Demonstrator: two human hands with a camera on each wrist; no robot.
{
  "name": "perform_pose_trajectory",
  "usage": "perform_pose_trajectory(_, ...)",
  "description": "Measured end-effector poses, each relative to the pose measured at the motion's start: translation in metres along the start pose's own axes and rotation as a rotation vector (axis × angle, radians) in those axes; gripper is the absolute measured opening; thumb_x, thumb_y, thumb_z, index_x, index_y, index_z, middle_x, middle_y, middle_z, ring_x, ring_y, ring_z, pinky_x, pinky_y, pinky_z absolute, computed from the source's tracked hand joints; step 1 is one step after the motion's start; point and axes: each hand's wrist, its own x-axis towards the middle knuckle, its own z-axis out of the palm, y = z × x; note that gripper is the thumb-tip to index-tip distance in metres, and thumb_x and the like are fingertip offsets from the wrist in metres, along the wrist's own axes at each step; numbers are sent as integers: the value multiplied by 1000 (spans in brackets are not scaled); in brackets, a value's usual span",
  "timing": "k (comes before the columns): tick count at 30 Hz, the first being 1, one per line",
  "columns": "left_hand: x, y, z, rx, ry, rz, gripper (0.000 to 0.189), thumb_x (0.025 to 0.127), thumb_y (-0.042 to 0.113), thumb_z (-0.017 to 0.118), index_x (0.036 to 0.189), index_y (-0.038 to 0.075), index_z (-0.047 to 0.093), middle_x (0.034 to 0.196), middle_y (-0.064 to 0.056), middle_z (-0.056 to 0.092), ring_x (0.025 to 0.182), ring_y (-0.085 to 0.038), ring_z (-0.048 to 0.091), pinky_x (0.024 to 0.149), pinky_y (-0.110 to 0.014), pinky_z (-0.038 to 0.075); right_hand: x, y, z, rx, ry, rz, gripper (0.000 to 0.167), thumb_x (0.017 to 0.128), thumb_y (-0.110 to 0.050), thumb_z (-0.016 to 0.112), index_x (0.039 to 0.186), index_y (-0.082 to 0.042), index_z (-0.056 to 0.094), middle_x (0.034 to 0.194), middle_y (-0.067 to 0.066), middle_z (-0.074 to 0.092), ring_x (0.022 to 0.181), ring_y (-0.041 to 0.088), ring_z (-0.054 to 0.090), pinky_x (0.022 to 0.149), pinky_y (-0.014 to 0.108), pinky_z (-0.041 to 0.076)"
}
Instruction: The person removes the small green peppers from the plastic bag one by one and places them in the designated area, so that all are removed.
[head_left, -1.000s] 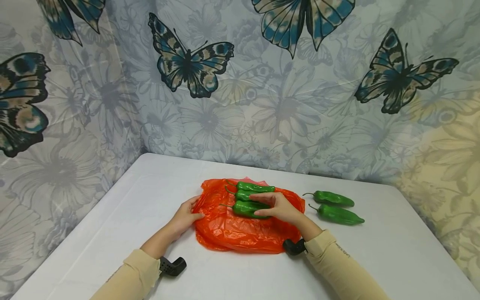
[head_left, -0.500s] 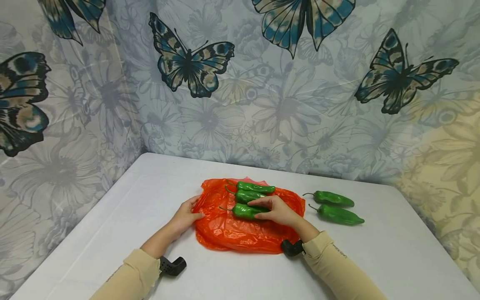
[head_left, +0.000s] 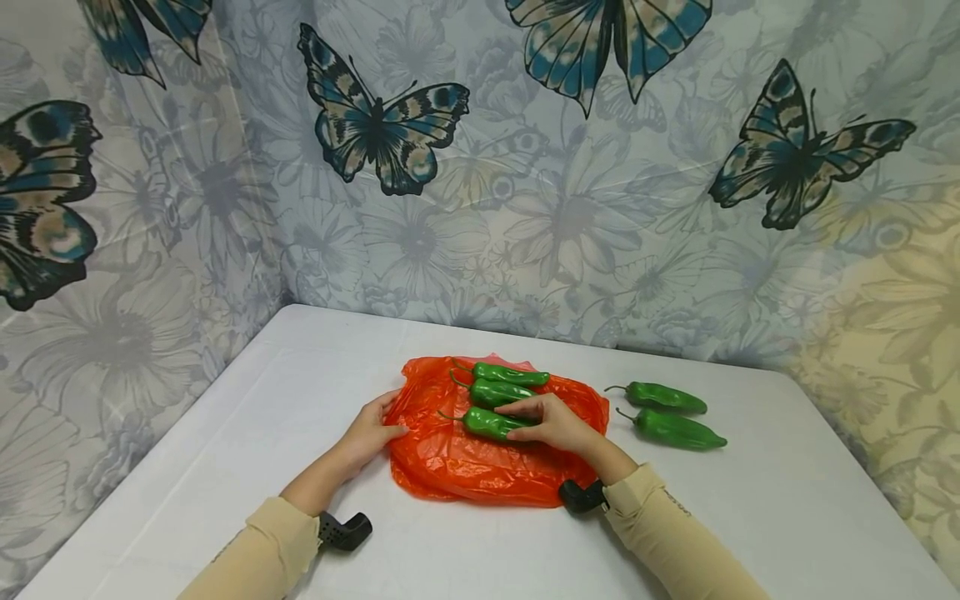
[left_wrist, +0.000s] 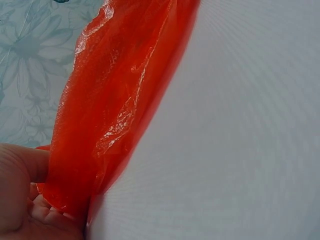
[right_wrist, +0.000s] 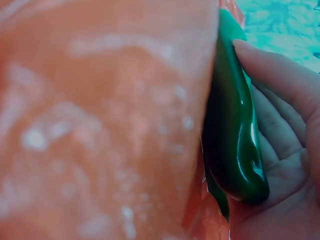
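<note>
While a pale floral backdrop [head_left: 555, 217] with five butterflies showing, whole or cut by the frame, rises behind everything, one white counter [head_left: 465, 550] spreads below it. One red plastic bag [head_left: 480, 475] lies crumpled on the middle of the counter. Two beige sleeves [head_left: 251, 550] reach in from the near side. The left hand [head_left: 371, 427] pinches the bag's left edge between thumb and fingers; the right hand [head_left: 555, 421] is clamped on one green pepper, thumb on one side and fingers on the other.

The peppers number five: three on the bag and two on the counter to its right. Of the right-hand pair, the larger near pepper [head_left: 681, 429] and the smaller far pepper [head_left: 666, 397] slant slightly nearer at their tips. The held pepper [head_left: 486, 423] is the nearest on the bag, its long axis running left to right, its blunt end toward the right palm. Beyond it lie the middle pepper [head_left: 497, 392] and the back pepper [head_left: 512, 375], roughly parallel.

Two black wrist devices [head_left: 345, 532] sit by the cuffs. Five thin stems [head_left: 452, 417] all point left.
</note>
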Motion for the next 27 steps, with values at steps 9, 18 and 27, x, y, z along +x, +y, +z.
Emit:
perform_pose_trajectory(9, 1, 2, -1, 12, -1, 15, 64, 82, -9, 53, 142, -1, 31, 143, -23, 39, 129, -34, 43, 102, -41, 42, 0, 5, 2, -53, -21, 1, 53, 77, -20, 74, 127, -8, 59, 122, 13, 63, 101, 8, 59, 84, 15, 48)
perform_pose_trajectory(18, 1, 0, -1, 5, -7, 13, 64, 83, -9, 53, 142, -3, 30, 143, -23, 39, 128, -34, 43, 102, -40, 43, 0, 5, 3, -68, -23, 10, 54, 77, -21, 74, 127, -10, 58, 123, 12, 62, 101, 7, 58, 85, 16, 48)
perform_pose_trajectory(27, 1, 0, -2, 9, -11, 12, 64, 83, -8, 53, 143, -2, 30, 143, -23, 39, 129, -34, 43, 103, -41, 42, 3, 4, 2, -42, -22, 20, 49, 80, -18, 71, 127, -9, 59, 122, 14, 63, 102, 11, 58, 83, 15, 48)
